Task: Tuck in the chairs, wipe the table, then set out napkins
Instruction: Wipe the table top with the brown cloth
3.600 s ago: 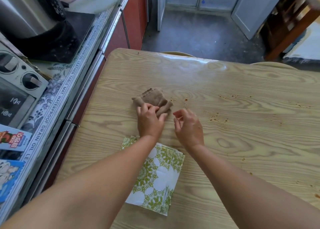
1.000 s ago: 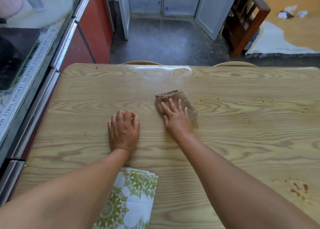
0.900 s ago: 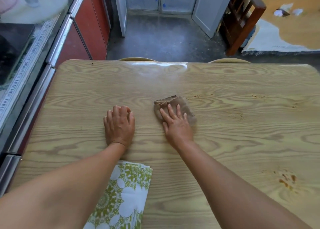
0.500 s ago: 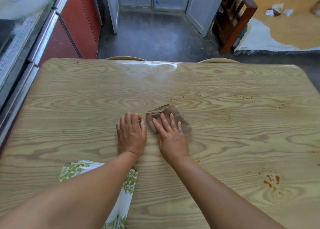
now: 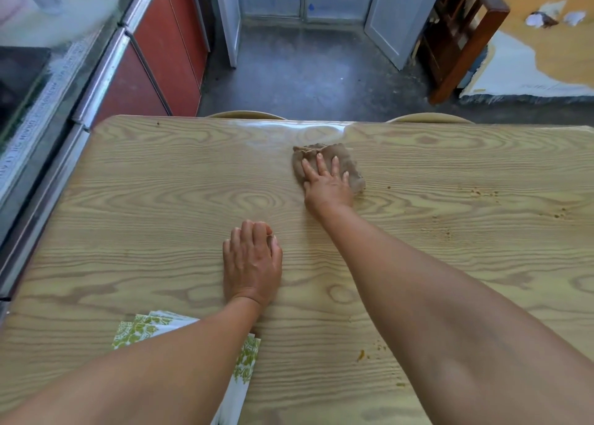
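Head view, nearest: a stack of green-patterned napkins [image 5: 247, 357] lies at the near edge of the bench [image 5: 154, 206], partly hidden under the left forearm; not yet set out.
Left hand [image 5: 252, 264]: flat on the bare wood, palm down, fingers together, its grip closed on nothing; it looks like a brace for the reach.
Near crumbs: orange specks [image 5: 361, 355] lie just right of the napkins, beside the right forearm.
Right hand [image 5: 326, 183]: stretched forward, fingers spread and pressed flat on a brown cloth [image 5: 348, 164]; the grip is not clamped round the cloth, it pins it to the wood from above.
Cloth: bunched, near the far edge, middle of the bench, well apart from the napkins.
Right-side crumbs: scattered specks [image 5: 475, 193] lie on the wood to the right of the cloth, with more further right.
Chairs: two curved chair backs [image 5: 246, 114] show just past the far edge, apparently tucked in.
Step in hand: wiping, and by my judgement only part done, since both crumb patches remain.
Doing it well: keep the palm's weight over the whole cloth so no edge rides up; work in overlapping strokes towards the right-hand specks, then gather them to one spot rather than scattering them.
Caution: sweep the near specks away from the napkins, or lift the stack first, so that the paper stays clean and dry.
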Demonstrator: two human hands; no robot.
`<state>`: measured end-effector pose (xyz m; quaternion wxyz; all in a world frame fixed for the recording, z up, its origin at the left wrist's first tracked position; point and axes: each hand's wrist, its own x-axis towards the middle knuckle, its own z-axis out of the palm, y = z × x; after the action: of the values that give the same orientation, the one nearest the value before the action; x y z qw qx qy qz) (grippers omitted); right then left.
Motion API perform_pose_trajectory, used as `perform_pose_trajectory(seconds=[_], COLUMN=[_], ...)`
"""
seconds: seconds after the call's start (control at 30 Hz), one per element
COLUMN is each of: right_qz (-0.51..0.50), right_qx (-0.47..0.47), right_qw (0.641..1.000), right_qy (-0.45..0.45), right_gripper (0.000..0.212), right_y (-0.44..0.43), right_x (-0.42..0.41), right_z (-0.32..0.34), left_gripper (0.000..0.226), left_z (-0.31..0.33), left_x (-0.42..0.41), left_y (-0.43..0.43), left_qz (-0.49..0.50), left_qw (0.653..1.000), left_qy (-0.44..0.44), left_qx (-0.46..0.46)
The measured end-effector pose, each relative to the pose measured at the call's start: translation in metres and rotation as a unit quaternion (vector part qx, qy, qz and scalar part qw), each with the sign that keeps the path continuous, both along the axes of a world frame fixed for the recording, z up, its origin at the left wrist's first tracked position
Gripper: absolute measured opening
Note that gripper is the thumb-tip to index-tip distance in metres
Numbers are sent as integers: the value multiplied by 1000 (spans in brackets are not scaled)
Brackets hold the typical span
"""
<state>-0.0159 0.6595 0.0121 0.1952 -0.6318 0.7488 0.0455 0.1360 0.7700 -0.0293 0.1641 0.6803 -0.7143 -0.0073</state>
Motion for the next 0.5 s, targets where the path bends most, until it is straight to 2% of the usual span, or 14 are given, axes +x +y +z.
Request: perform_pose_trajectory(seconds=[0.13, 0.33, 0.4, 0.5], right_qz=[7, 26, 20, 14], right_qx=[-13, -58, -106, -121], right_qw=[1000, 998, 994, 992], right_qy=[0, -5, 14, 41], right_gripper=[53, 55, 58, 62], right_y=[44, 158, 187, 197], right_x=[-1, 4, 7, 9], right_z=[2, -2, -11, -21], left_gripper=[27, 18, 17, 21], left_z=[2, -1, -3, -3], left_x=[1, 1, 2, 2], left_y=[-1, 1, 1, 2], left_qz=[-2, -2, -7, -10], left_qw=[1000, 998, 998, 998], left_qy=[23, 44, 43, 35], left_qx=[-10, -41, -47, -53])
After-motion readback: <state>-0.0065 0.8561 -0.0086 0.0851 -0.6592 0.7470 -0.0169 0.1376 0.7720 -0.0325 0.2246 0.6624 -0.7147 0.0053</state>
